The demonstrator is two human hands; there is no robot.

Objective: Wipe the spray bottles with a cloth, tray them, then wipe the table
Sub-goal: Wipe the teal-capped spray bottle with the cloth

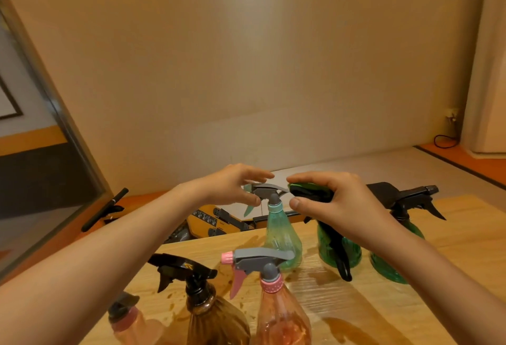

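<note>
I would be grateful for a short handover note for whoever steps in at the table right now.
Left hand: open, fingers around the grey trigger head of the light green bottle, not clearly gripping.
Right hand: shut on the dark green cloth, held beside that trigger head.
Six spray bottles stand on the wooden table: two dark green bottles at the right, the brown bottle, the pink bottle and a small pink bottle nearest the person.
No tray is in view.
Brown liquid stains are on the table.
Left: wiping the bottles, traying them, wiping the table.
</note>
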